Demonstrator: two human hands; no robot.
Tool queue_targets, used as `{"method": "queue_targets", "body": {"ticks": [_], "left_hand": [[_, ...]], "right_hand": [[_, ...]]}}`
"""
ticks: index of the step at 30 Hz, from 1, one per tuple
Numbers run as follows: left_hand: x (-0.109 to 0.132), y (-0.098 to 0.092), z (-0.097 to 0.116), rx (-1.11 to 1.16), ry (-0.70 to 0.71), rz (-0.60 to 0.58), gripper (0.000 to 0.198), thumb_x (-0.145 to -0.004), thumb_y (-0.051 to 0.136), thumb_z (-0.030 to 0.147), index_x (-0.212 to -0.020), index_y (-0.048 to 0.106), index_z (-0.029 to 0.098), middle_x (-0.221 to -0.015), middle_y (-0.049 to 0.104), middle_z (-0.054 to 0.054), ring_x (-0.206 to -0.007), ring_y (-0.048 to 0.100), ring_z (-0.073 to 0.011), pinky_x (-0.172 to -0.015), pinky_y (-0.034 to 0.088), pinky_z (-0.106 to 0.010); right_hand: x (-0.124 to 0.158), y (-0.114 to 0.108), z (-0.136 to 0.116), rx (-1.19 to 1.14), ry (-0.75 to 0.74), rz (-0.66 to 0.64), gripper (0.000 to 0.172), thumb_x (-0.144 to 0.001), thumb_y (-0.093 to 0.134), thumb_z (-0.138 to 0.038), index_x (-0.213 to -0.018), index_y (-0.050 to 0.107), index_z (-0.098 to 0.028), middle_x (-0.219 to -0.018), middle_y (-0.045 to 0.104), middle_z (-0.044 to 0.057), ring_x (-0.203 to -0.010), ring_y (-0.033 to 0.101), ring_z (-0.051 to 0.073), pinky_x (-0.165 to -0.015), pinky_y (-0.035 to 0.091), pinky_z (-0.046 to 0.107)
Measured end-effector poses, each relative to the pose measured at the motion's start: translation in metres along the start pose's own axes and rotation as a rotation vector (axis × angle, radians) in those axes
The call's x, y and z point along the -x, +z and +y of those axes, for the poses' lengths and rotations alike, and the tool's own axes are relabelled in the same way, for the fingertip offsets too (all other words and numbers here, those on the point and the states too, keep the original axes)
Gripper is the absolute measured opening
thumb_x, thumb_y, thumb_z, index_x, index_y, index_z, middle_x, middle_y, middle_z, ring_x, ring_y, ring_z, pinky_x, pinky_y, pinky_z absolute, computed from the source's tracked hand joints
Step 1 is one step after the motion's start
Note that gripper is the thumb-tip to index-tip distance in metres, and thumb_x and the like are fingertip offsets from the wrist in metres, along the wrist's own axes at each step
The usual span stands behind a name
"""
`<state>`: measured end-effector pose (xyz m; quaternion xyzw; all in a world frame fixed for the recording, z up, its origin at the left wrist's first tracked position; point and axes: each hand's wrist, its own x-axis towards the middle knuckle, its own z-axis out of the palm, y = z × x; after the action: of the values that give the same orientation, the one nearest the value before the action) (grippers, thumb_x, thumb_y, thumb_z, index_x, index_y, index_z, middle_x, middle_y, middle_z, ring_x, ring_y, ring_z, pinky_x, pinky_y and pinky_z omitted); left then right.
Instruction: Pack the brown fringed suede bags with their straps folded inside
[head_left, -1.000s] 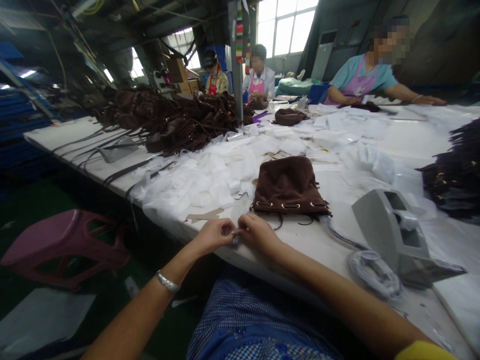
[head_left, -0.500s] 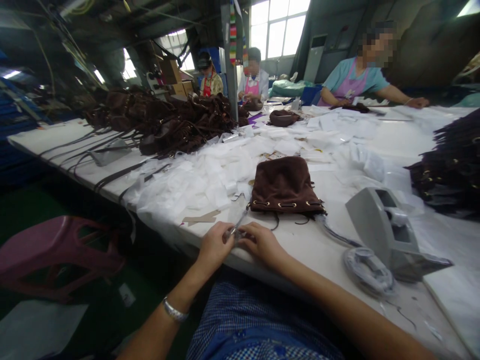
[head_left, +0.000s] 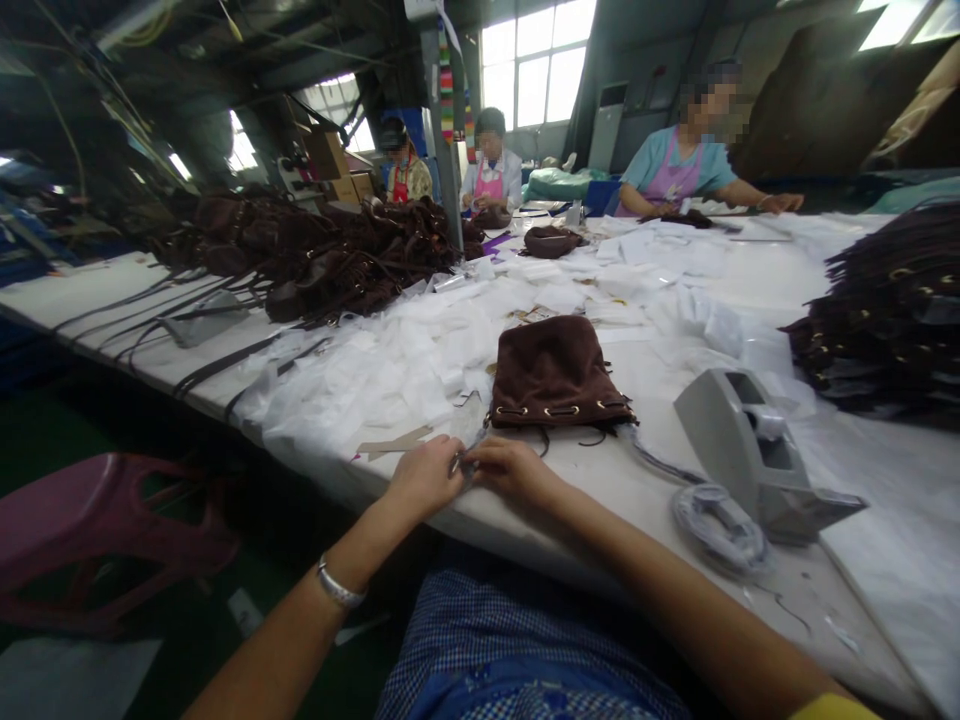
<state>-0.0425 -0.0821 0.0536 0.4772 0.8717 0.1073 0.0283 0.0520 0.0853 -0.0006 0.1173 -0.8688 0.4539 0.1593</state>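
Note:
A dark brown suede drawstring bag (head_left: 555, 362) with metal eyelets lies on the white table (head_left: 600, 500), its eyelet edge toward me. From its left corner a thin greyish strap (head_left: 478, 435) runs down to my hands. My left hand (head_left: 426, 480) is closed on this strap near the table edge. Fingertips of my right hand (head_left: 519, 472) pinch the same strap close beside it; the fingers partly hide the held part. A plastic-wrapped strap coil (head_left: 721, 530) lies to the right, joined to the bag's other corner.
A grey tape dispenser (head_left: 761, 455) stands at right, near a stack of brown bags (head_left: 892, 310). White plastic sheets (head_left: 375, 365) and a brown bag pile (head_left: 352, 250) cover the left. Co-workers (head_left: 671, 170) sit across. A pink stool (head_left: 112, 540) stands at lower left.
The view has shifted slightly, so the table things sit further left. My hands have drawn closer together on the strap, and less of it shows between the bag and my fingers.

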Motion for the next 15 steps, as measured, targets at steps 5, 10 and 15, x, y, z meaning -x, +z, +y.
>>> {"method": "queue_targets", "body": {"ticks": [5,10,15], "left_hand": [[-0.003,-0.002,-0.004,0.058,0.026,-0.037,0.008,-0.078,0.064,0.027,-0.083,0.066,0.021,-0.080,0.063,-0.003,-0.075,0.059,-0.0195,-0.063,0.036,-0.027],[-0.002,0.002,-0.005,0.051,-0.016,0.037,0.001,-0.078,0.062,0.020,-0.077,0.062,0.019,-0.076,0.060,-0.002,-0.072,0.057,-0.0177,-0.063,0.036,-0.027],[0.000,0.003,0.000,0.044,-0.096,0.274,0.007,-0.083,0.057,0.017,-0.086,0.063,0.019,-0.085,0.061,-0.003,-0.079,0.060,-0.0187,-0.072,0.042,-0.028]], "right_hand": [[0.002,0.002,-0.002,0.041,0.026,0.041,0.022,-0.083,0.070,-0.013,-0.105,0.071,-0.017,-0.096,0.069,0.007,-0.089,0.064,0.018,-0.080,0.048,0.027],[0.007,0.004,-0.013,0.102,0.099,0.151,0.011,-0.082,0.070,-0.013,-0.093,0.070,-0.017,-0.087,0.067,0.004,-0.081,0.061,0.017,-0.073,0.045,0.026],[0.010,0.012,-0.045,-0.021,0.230,0.312,0.015,-0.091,0.060,-0.022,-0.096,0.074,-0.019,-0.082,0.071,0.004,-0.073,0.063,0.016,-0.072,0.045,0.026]]}}
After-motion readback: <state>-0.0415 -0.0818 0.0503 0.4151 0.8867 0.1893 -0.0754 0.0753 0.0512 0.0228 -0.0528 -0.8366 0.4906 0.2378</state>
